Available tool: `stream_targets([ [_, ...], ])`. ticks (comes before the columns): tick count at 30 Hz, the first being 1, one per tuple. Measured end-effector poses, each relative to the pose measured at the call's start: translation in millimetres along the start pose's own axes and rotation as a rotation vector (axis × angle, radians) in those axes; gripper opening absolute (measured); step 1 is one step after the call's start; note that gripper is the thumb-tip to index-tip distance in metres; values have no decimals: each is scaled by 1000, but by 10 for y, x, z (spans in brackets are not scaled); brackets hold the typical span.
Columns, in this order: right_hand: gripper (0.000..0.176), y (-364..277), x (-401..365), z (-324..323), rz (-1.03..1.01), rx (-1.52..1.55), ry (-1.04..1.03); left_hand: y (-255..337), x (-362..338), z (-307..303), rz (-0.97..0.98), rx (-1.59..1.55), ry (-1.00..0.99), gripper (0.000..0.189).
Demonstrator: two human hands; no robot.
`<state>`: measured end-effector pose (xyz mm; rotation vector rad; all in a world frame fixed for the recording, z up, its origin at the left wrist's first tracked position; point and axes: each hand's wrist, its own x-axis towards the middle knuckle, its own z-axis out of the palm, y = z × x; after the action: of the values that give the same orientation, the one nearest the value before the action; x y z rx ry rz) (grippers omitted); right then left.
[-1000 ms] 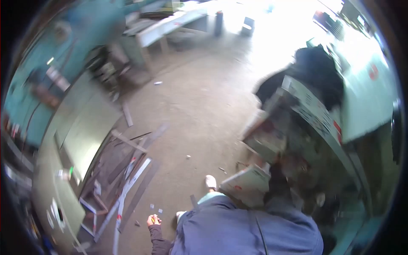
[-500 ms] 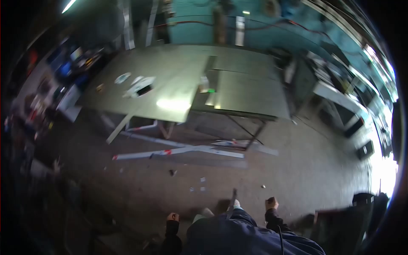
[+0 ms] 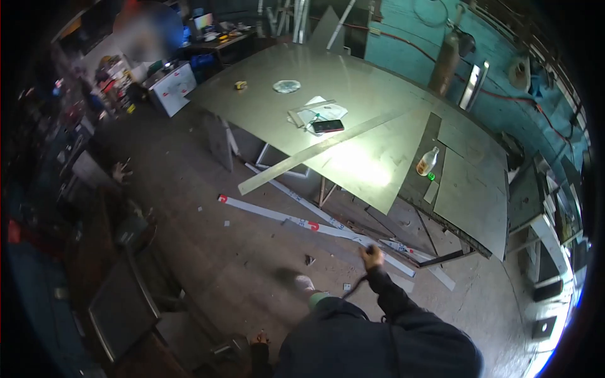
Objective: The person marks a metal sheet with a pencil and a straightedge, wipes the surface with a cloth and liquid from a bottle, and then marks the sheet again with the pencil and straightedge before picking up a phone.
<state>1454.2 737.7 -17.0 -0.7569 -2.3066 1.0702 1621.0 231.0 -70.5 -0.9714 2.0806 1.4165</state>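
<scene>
My right hand [image 3: 373, 256] is held out in front of my body, above the floor near the white strips. Its fingers are curled closed, and what they hold, if anything, is hidden. Low beside my body, my left hand [image 3: 260, 339] hangs with curled fingers; its contents cannot be made out. A long white strip with red marks [image 3: 271, 215] lies on the floor beyond the right hand. Across the large metal sheet [image 3: 246, 113] on the table, a long flat metal bar [image 3: 302, 157] sticks out over the near edge.
On the sheet are a phone [image 3: 328, 126], papers [image 3: 321, 108], a tape measure [image 3: 240, 85] and a crumpled cloth [image 3: 287, 86]. A bottle [image 3: 427, 161] stands near a green cap [image 3: 431, 176]. A dark framed panel [image 3: 123, 305] is at left; a gas cylinder [image 3: 446, 63] stands by the wall.
The view has turned left and come closer to the table. My right hand has moved forward and up; my left hand stays low. My foot has stepped ahead.
</scene>
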Motion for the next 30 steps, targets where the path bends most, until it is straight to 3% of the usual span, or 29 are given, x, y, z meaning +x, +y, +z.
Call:
stream_targets([
  [1,34,-471,135,193,1,111,-68,62,60,-85,-123,-91,18,26],
  [3,36,-1156,439,669,135,8,-233,127,166,-316,-305,-182,50,32],
  [5,38,-1694,674,1141,124,81,-348,134,326,-507,-321,-131,61,36],
  [6,46,-1668,779,1562,172,332,-460,159,386,-590,-325,-111,67,38],
  [8,62,-2021,854,2044,385,517,-561,227,518,-704,-326,-72,56,42],
  [9,62,-2101,914,2323,380,518,-576,270,609,-745,-323,-58,50,44],
  [11,75,-2187,1030,2771,700,597,-657,415,833,-843,-312,-16,26,48],
  [15,60,-2668,1175,2889,843,578,-598,831,1621,-1094,-264,122,-85,56],
  [18,54,-2505,1252,2871,627,573,-974,1185,2338,-1456,-184,252,-140,63],
  [20,43,-2278,1279,2505,581,585,-941,1489,2868,-1697,-108,314,-155,67],
  [22,32,-2274,1307,1776,501,531,-629,1897,3502,-1980,9,383,-116,71],
  [23,31,-1967,1329,1554,561,509,-387,2127,3835,-2133,68,422,-74,73],
  [25,25,-1538,1397,959,487,440,84,2927,4126,-2267,21,494,187,88],
  [26,21,-1278,1456,710,545,294,328,3251,4328,-2291,52,352,97,90],
  [27,20,-1222,1512,397,460,216,443,3536,4642,-2409,75,208,10,91],
  [28,19,-907,1601,150,516,169,517,3869,4824,-2442,630,555,-64,81],
  [29,19,-869,1687,-93,513,-14,592,4117,5027,-2469,1222,865,87,71],
  [30,19,-827,1791,-318,505,-197,651,4324,5055,-2357,792,463,-110,58],
])
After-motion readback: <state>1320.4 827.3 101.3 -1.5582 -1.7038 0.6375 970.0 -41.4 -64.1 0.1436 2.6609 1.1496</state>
